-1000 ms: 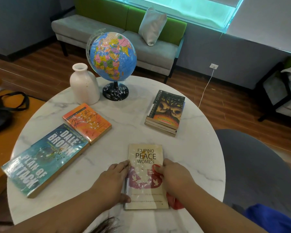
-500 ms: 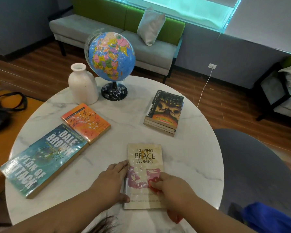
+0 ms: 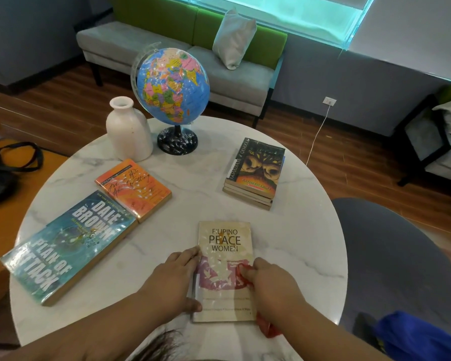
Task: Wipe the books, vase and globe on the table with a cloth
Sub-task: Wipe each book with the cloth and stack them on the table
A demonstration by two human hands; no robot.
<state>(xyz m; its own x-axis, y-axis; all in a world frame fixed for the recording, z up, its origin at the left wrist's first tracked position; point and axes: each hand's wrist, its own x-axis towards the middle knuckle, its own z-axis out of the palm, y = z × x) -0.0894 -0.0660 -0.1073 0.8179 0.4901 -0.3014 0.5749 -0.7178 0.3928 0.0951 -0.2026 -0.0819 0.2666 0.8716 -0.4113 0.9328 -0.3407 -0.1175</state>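
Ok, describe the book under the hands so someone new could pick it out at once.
On the round marble table, look at the near edge. A cream book lies flat there, the left hand resting on it and the right hand holding a red cloth on it. Unlike the blue book, the orange book and the stack, its cover reads FILIPINO PEACE WOMEN.

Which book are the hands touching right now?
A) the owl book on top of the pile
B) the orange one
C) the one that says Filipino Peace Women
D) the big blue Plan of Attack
C: the left hand and the right hand both rest on the Filipino Peace Women book, the right one holding a red cloth against its cover.
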